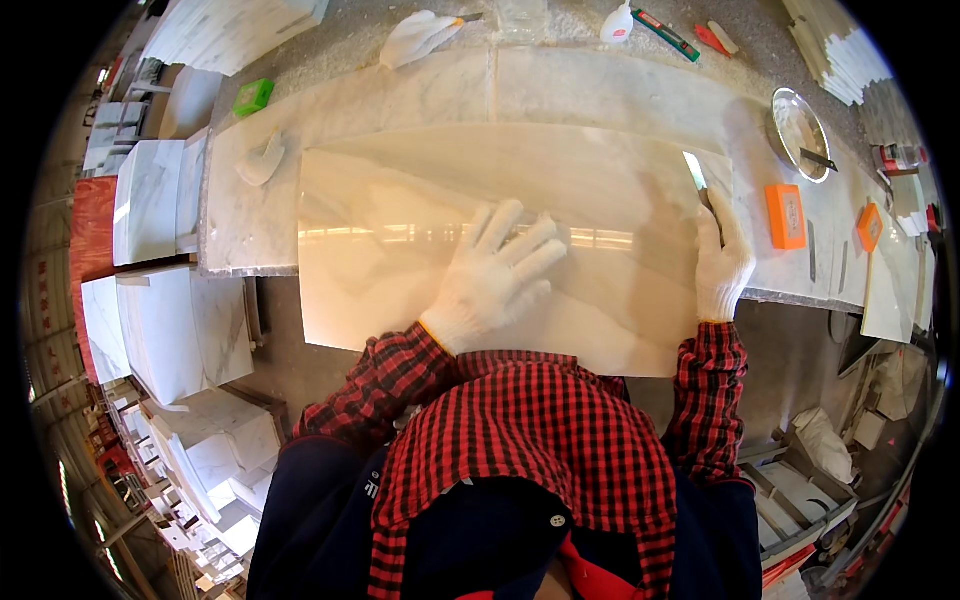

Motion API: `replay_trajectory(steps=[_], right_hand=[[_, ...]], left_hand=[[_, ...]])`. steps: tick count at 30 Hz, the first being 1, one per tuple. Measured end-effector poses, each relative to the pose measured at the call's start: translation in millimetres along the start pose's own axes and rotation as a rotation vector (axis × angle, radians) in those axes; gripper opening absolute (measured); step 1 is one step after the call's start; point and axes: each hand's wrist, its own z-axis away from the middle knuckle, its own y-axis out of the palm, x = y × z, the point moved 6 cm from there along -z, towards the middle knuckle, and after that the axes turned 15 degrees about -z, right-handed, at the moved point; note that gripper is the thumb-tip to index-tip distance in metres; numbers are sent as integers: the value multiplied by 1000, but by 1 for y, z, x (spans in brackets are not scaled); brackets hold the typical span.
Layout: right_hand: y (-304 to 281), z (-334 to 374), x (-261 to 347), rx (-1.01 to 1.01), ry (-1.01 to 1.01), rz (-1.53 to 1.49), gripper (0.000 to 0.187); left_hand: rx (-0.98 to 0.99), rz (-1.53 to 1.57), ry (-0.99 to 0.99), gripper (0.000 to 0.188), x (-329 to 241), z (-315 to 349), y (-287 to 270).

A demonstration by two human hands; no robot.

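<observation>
Pale, glossy slab [390, 270] under gloved hands — head view.
Slab lies on the worktable [240, 225], near edge overhanging; left hand [495, 272] spread wide, flat on its face, gripping nothing; right hand [727, 255] closed round a bladed tool [695, 172] by the right edge — tip pointing away. I'd judge: steady the overhang with even palm pressure, keep the blade low to avoid scratches.

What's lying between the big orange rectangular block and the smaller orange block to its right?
A thin, flat grey strip and a narrower grey strip lie on the pale stone tabletop, in the head view.
</observation>
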Motion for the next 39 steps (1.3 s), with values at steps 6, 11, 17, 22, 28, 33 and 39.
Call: replay_trajectory(steps=[6,11,17,22,28,33,39], right_hand=[[0,1,0,2,-10,-2,31],[0,0,-3,1,-13,1,30],[2,-1,0,-3,-32,25,31],[1,-1,-1,2,-20,21,30],[2,0,2,-16,-4,49,30],[2,1,-4,-13,-36,39,30],[0,1,0,-26,-12,25,31]], left_hand=[[-38,-28,5,56,21,4,-10],[75,58,59,55,15,10,-11],[46,15,-33,57,4,-5,-11],[-20,21,-55,63,-1,-3,-2],[-68,9,-19,69,-25,-8,5],[49,145,280,63,-101,-52,30],[-50,-210,-167,61,38,-35,17]])
